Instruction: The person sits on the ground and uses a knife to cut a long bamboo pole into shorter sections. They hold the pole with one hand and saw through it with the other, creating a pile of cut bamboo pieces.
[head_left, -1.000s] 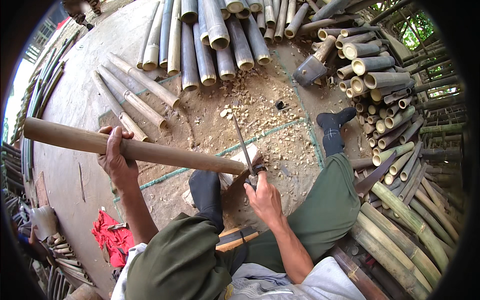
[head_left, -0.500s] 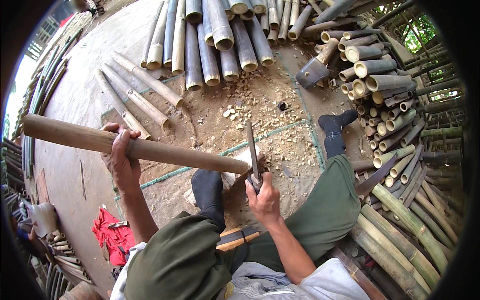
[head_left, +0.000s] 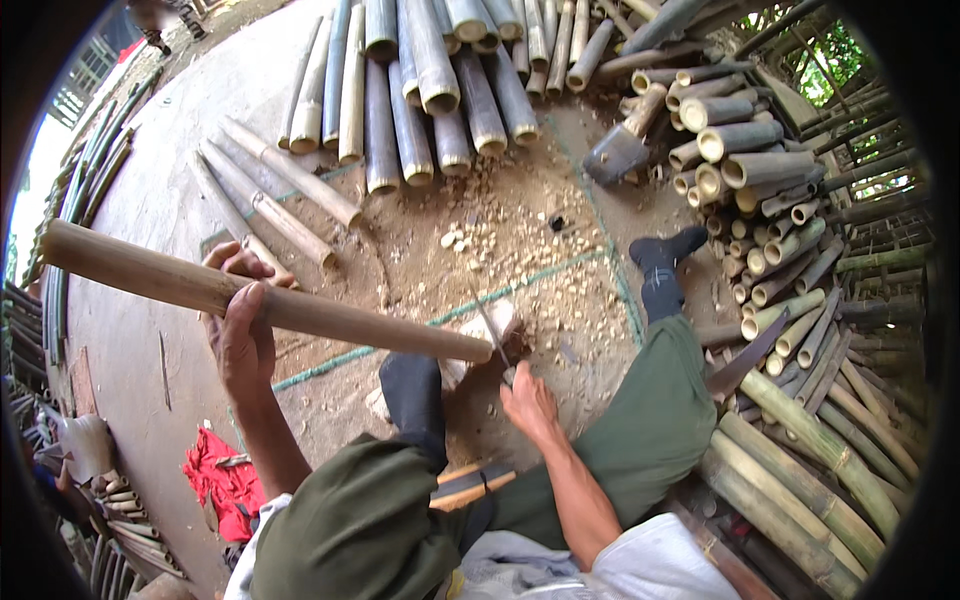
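My left hand (head_left: 240, 345) is wrapped round a brown bamboo pole (head_left: 370, 327), its thumb on the near side. The pole slants across in front of me, its far-left end raised and its right end low over a pale wooden block (head_left: 508, 318). My right hand (head_left: 530, 402) grips a knife, whose narrow blade (head_left: 491, 325) points up and to the left just beside the pole's right end. Whether the edge touches the pole I cannot tell. My black-socked foot (head_left: 410, 400) rests against the block, under the pole.
Pale chips (head_left: 470, 240) litter the ground ahead. Cut bamboo lengths (head_left: 435, 90) lie at the back, with a stacked pile (head_left: 750, 170) at right. A wooden-handled tool (head_left: 615, 158), another blade (head_left: 748, 358), a red cloth (head_left: 215, 475) and three thin poles (head_left: 285, 220) lie around me.
The knife blade has tipped over to the left, and my right hand has shifted slightly right and down. The pole's right end has moved a little lower and left.
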